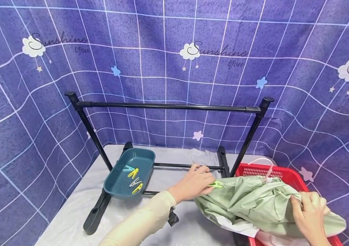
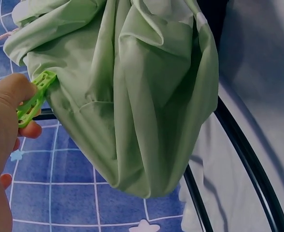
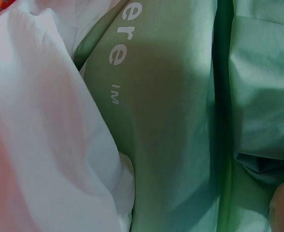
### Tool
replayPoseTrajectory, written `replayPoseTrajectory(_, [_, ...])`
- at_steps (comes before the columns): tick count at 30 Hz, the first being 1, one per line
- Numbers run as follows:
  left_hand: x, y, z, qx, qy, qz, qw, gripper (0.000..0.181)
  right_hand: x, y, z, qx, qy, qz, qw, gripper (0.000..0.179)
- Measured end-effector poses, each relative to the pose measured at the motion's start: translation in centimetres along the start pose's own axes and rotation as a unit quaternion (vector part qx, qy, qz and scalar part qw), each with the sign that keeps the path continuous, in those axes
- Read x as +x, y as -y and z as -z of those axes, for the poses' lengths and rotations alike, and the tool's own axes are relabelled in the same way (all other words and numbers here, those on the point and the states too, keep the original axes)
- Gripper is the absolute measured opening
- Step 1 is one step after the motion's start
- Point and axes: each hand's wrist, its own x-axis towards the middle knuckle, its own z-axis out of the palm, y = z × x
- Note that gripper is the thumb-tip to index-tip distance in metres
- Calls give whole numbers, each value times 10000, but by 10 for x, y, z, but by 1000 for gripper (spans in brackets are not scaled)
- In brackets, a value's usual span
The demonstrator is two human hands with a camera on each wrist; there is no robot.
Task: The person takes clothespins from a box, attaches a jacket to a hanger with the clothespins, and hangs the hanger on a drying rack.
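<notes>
A light green garment (image 1: 248,198) with a white layer along its lower edge hangs bunched over the red basket. My left hand (image 1: 194,184) pinches a bright green clothespin (image 2: 38,96), whose tip meets the garment's edge; whether its jaws bite the cloth I cannot tell. At the garment's other end my right hand (image 1: 310,208) grips a fold, thumb on top. A pink hanger (image 1: 265,167) shows its hook above the cloth; the rest is hidden. White letters are printed on the green cloth (image 3: 171,121) in the right wrist view, beside white fabric (image 3: 55,130).
A red basket (image 1: 296,179) stands at the right under the garment. Behind my hands rises a black rack with a top bar (image 1: 168,106). On its left foot rests a teal tray (image 1: 110,182) holding several clothespins (image 1: 133,173). A blue gridded curtain (image 1: 174,78) surrounds the white-covered table.
</notes>
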Motion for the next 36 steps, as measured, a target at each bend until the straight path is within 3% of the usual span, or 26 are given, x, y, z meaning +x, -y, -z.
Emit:
replayPoseTrajectory(14, [7, -6, -2, 87, -96, 171, 9998, 20, 1, 2, 1, 90, -3, 65, 9999, 6])
replayPoseTrajectory(23, [5, -8, -6, -159, -319, 518, 9980, 25, 0, 2, 1, 79, -33, 116, 9999, 7])
replayPoseTrajectory(31, [5, -9, -11, -272, -429, 594, 9969, 25, 1, 3, 0, 163, -100, 273, 9994, 9])
replayPoseTrajectory(36, [3, -10, -15, -348, -449, 649, 9963, 26, 2, 4, -1, 165, -47, 106, 9998, 7])
